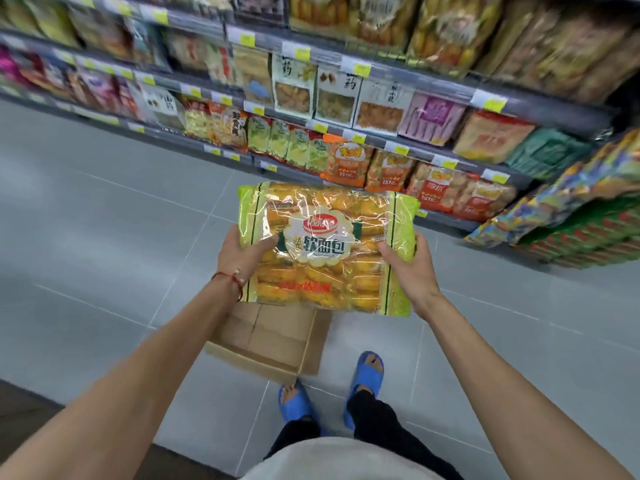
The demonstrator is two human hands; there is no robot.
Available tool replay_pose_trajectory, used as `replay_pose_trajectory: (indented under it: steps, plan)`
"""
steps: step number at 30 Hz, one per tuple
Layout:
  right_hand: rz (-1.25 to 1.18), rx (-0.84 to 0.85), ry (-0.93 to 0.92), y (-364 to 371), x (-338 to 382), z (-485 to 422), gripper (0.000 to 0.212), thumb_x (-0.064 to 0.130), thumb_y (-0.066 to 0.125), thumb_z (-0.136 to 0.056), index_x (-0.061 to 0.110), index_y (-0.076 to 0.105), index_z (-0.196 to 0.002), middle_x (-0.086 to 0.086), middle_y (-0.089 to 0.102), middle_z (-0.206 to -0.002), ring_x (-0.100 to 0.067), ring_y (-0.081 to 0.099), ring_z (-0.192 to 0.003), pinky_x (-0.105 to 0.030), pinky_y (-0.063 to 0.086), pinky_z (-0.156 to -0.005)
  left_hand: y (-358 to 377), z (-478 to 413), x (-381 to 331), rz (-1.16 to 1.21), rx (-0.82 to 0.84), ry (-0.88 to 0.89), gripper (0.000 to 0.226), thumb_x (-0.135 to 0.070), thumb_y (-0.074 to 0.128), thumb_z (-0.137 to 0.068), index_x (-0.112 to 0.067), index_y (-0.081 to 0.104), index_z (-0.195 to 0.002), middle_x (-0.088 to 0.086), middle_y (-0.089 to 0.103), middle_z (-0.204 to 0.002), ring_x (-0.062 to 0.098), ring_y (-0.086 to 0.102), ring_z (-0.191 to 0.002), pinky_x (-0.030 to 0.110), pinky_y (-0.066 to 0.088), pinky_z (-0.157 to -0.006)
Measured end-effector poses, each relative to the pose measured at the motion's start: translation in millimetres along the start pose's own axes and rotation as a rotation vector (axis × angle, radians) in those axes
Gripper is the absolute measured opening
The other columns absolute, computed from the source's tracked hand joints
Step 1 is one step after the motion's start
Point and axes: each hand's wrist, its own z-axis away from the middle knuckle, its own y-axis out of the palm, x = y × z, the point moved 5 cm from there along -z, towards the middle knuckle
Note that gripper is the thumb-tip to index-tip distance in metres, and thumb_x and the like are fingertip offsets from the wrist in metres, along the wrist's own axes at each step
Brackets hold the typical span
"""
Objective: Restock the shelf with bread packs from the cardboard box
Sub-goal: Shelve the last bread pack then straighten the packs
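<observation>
Spanning left hand to right hand: bread pack

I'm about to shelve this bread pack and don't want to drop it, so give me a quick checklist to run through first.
1. Left hand holds the bread pack by its left edge: ok.
2. Right hand holds its right edge, thumb on top: ok.
3. Pack lifted above the cardboard box: ok.
4. Wrapper intact: cannot tell, only the front shows.
5. Free slot on the shelf: cannot tell, the rows look full and blurred.
6. More packs left in the box: cannot tell, the pack hides part of it.
</observation>
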Motion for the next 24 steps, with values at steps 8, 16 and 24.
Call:
replay_pose_trajectory:
  steps: [8,16,24]
  plan:
    - [-0.052,-0.042,-0.146,-92.2,76.9,-28.6,0.086,0.041,0.075,-0.091,0.024,0.025,-0.160,0.001,0.033,-0.164,-0.018,0.029,-0.151,-0.029,0.026,-0.115,60.7,46.6,-127.5,0.047,-0.026,0.137,0.091,-0.040,0.082,-0.075,-0.017,0.034,-0.149,0.003,0.044,-0.150,0.024,0.045,-0.134,0.043,0.038,-0.109]
    - [-0.087,0.002,-0.198,-183.8,133.2,-73.7,0.116,0.035,0.089,-0.076,0.025,0.013,-0.163,-0.002,0.021,-0.170,-0.024,0.022,-0.154,-0.045,0.024,-0.121,131.5,60.1,-225.2,0.035,-0.054,0.291,0.106,-0.031,0.082,-0.079,-0.017,0.013,-0.158,0.005,0.018,-0.165,0.025,0.022,-0.150,0.047,0.025,-0.119]
    - [-0.126,-0.005,-0.336,-235.3,208.5,-123.3,0.120,0.032,0.091,-0.074,0.028,0.010,-0.162,-0.001,0.020,-0.170,-0.023,0.021,-0.154,-0.042,0.024,-0.121,164.0,46.9,-326.4,0.040,-0.070,0.401,0.115,-0.051,0.085,-0.057,-0.021,0.030,-0.153,0.007,0.042,-0.153,0.031,0.042,-0.139,0.054,0.039,-0.111]
